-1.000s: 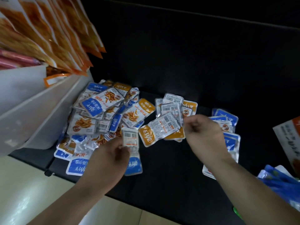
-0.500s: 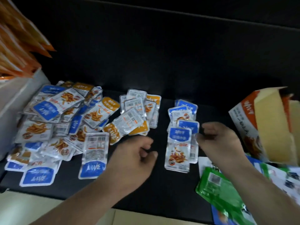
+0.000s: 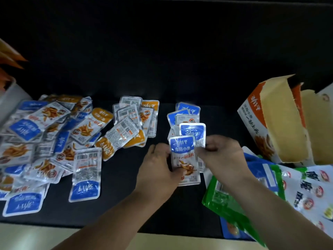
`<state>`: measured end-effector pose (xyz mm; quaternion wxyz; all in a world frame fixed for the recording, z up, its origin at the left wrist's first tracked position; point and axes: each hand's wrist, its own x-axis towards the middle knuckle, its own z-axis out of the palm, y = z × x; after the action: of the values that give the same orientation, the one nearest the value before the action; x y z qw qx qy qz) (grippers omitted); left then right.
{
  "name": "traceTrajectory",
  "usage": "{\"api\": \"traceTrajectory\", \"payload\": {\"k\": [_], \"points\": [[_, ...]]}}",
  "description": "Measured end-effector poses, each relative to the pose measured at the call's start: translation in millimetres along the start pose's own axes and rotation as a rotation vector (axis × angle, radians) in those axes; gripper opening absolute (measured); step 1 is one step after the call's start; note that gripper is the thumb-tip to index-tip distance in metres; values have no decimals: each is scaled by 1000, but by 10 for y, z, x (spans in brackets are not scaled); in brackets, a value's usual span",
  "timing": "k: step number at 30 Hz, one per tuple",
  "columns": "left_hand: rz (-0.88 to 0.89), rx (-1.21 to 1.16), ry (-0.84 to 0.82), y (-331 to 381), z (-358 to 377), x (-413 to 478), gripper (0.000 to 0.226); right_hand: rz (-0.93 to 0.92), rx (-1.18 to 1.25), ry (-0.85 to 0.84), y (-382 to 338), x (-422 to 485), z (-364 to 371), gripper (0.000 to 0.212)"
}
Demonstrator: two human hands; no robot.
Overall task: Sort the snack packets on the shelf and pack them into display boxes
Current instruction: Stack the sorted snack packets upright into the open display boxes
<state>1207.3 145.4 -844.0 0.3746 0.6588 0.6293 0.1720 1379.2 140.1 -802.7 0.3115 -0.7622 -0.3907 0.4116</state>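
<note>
Your left hand (image 3: pixel 160 168) grips the blue packet (image 3: pixel 184 156) at its lower left edge, and your right hand (image 3: pixel 219 156) pinches its right edge. Its long axis runs away from you, blue header farthest, at the near end of the blue pile (image 3: pixel 187 112) on the shelf (image 3: pixel 126 195).

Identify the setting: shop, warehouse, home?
Probably a shop or stockroom: blue-topped snack packets and orange-topped snack packets sorted into piles on a black shelf, with an opened orange display box beside them.
</note>
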Motion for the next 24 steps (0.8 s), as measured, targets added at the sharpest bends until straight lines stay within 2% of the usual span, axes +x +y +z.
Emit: {"api": "traceTrajectory", "payload": {"k": [3, 5, 8, 11, 13, 15, 17, 20, 24], "points": [[-151, -395, -50, 63, -149, -47, 24, -20, 92, 27, -94, -86, -94, 13], [-177, -531, -13, 97, -290, -113, 14, -77, 129, 44, -176, -155, -160, 12], [-200, -631, 58, 152, -408, -212, 13, -130, 165, -41, -249, -262, -105, 13], [-218, -812, -2, 223, -440, -270, 16, -127, 145, -140, -315, -379, 171, 20], [-228, -913, -24, 219, -478, -268, 22, -59, 193, -201, -300, -394, 250, 23], [-250, -974, -29, 169, -560, -256, 26, 1, 259, -280, -263, -365, 227, 17], [-269, -1007, -67, 121, -625, -258, 30, 5, 274, -287, -209, -320, 170, 3], [-267, -974, -123, 58, -634, -273, 35, -22, 259, -195, -160, -296, 156, 22], [-253, -887, -124, -5, -648, -298, 49, -18, 383, -121, -167, -269, 180, 48]]}}
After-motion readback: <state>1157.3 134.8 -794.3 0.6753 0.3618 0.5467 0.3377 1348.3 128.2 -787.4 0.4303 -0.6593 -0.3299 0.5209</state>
